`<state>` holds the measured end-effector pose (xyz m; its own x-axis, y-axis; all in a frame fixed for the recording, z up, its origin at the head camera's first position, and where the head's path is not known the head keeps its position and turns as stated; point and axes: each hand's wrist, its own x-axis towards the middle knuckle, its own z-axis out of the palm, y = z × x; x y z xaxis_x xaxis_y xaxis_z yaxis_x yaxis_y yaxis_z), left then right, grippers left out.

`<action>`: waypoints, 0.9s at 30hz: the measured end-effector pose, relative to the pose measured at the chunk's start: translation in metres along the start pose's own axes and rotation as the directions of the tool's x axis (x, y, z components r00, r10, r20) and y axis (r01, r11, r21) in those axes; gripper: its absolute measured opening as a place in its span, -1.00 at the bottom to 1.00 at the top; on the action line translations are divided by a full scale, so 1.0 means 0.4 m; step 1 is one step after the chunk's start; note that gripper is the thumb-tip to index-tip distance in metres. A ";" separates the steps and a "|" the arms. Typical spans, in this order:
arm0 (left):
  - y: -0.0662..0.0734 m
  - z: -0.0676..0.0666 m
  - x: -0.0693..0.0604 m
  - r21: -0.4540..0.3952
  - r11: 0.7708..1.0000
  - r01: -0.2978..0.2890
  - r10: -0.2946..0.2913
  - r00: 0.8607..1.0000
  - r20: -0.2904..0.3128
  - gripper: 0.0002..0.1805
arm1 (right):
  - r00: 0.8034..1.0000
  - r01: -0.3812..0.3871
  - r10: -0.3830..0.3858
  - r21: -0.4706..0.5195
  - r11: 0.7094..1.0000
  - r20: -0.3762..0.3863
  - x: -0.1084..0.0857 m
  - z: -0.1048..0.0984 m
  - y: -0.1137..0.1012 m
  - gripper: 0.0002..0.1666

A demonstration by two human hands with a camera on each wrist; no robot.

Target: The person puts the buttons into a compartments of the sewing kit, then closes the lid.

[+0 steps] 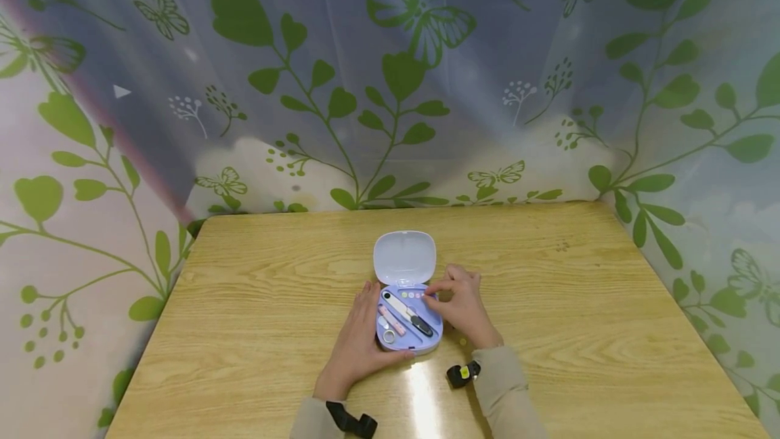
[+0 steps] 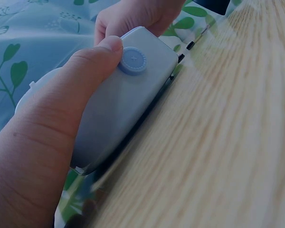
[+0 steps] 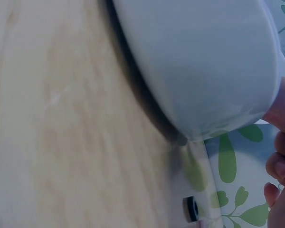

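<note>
1. Head view: the desk point(image 1: 256, 290) bears the open case point(image 1: 435, 316); uneven pressure on its near edge could make it tip or slide.
2. Left hand point(image 1: 359, 344) holds the case, fingers along one side, thumb across the front; a slack grip might let it swivel.
3. Right hand point(image 1: 463, 303) has its fingers narrowed at the case's far right corner; whether they pinch anything, I cannot tell.
4. Dark-handled tool point(image 1: 399, 306) lies diagonally inside; a jolt could unseat it.
5. Small round pieces point(image 1: 411, 295), beside those fingertips, could scatter through a clumsy pinch.
</note>
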<state>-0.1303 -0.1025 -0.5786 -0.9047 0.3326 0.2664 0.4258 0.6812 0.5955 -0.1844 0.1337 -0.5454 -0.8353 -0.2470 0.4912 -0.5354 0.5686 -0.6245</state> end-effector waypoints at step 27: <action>0.000 -0.002 0.001 -0.002 1.000 0.002 -0.002 1.000 0.018 0.51 | 0.999 -0.030 0.033 0.105 0.994 -0.034 -0.003 -0.016 -0.018 -0.84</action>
<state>-0.1309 -0.1028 -0.5781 -0.9052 0.3429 0.2511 0.4236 0.6807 0.5977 -0.1788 0.1347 -0.5375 -0.8480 -0.2010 0.4904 -0.5205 0.4904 -0.6990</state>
